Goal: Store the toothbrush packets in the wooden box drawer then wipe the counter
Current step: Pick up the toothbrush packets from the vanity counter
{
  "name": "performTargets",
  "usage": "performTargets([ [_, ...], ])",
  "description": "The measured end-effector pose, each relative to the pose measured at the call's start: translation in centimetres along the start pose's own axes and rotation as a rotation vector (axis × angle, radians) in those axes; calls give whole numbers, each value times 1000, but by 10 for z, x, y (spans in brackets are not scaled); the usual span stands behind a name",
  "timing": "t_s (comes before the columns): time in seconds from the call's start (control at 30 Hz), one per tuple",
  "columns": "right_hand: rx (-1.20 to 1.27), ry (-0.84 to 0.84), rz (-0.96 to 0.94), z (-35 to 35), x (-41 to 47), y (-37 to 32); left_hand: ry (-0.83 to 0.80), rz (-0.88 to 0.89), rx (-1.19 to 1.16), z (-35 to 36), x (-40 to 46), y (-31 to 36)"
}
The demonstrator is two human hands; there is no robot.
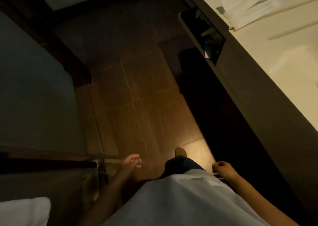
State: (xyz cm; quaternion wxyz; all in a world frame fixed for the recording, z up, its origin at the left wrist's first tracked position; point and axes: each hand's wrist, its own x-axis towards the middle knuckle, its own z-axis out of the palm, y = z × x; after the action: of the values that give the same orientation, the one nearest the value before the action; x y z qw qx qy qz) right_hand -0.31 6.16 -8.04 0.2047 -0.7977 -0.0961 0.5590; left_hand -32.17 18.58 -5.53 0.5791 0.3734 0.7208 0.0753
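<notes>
The person stood on a dim wooden floor (137,91). The left hand (131,161) hung loosely open, holding nothing. The right hand (222,169) was curled closed around something thin and white, too blurred to identify. The pale desk (284,70) ran along the right with a white cloth (254,5) on it.

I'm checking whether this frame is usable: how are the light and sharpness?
Head view: very dim overall; a warm patch lights the floor by the person's foot, while the counter at upper right is bright and washed out. The white cloth there is smeared by motion blur, both hands are soft, and wide-angle distortion slants the counter's edge.
</notes>
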Motion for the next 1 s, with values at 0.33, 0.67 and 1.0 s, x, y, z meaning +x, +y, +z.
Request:
performTargets([
  [0.33,-91,-88,-211,13,60,-226,48,-70,-91,-35,74,91],
  [0.67,87,72,-75,48,102,-297,-129,32,231,-86,206,232],
  [1.0,363,259,140,87,98,-309,-310,199,483,-76,305,422],
])
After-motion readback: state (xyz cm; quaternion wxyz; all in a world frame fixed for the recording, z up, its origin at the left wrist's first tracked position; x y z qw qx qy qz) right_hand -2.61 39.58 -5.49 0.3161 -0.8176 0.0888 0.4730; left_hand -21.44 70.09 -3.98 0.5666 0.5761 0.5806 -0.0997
